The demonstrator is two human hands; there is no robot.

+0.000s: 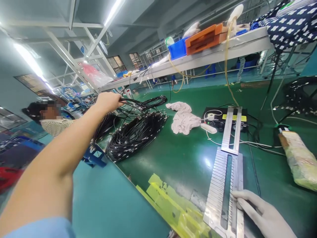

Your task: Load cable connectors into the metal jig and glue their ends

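Observation:
My left hand [109,100], bare, reaches far out to the left and is closed on a bundle of thin black cables [146,104]. Below that bundle, a large heap of black cables [138,135] with small silvery ends lies at the table's edge. My right hand [262,211], in a white glove, has its fingers pinched together at the toothed inner edge of a slotted metal jig [215,195]. Whether a small piece sits between those fingertips is hidden. The jig lies lengthwise on the green mat, its far end resting against a black control box [213,114].
A crumpled pale cloth [183,119] lies mid-table. Yellow tape [170,205] covers the near edge. At right are a plastic-wrapped roll [299,158] and loose cords. Overhead, a shelf [252,39] carries a blue bin [177,49] and orange bin [205,39]. Another person [54,115] sits at left.

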